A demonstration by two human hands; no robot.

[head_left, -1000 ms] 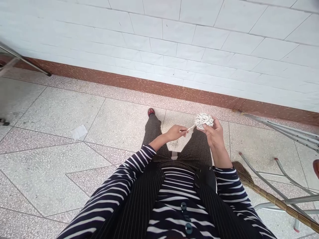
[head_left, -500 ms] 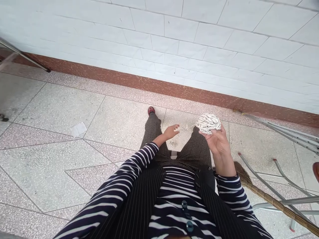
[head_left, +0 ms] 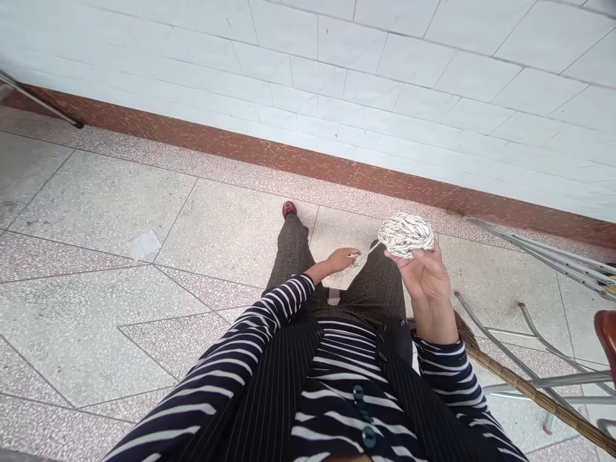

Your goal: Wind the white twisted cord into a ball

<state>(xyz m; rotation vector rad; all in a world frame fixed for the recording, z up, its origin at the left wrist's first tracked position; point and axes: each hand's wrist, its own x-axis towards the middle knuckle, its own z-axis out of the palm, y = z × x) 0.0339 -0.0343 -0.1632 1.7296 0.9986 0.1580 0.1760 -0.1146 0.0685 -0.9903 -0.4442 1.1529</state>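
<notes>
A bundle of thick white yarn (head_left: 405, 235) with dark flecks is wound in a ball in front of my right thigh. My right hand (head_left: 427, 274) grips it from below, the thumb and fingers at its lower right edge. From the ball's left side a short strand (head_left: 373, 248) runs across to my left hand (head_left: 342, 259). The fingers of that hand are closed around the strand, and some loose yarn hangs just below them. Both hands are in front of my thighs, a small gap apart.
A straw broom (head_left: 524, 386) leans at my right, beside a metal-legged stool (head_left: 500, 340). Folded metal legs (head_left: 539, 247) lie by the wall (head_left: 337, 96). White paper (head_left: 144, 245) is on the terrazzo floor (head_left: 96, 333) at left, with a metal leg (head_left: 43, 102) beyond.
My left hand has moved right toward the ball and closed; a strand now stretches between it and the ball. The right hand has tilted the ball slightly.
</notes>
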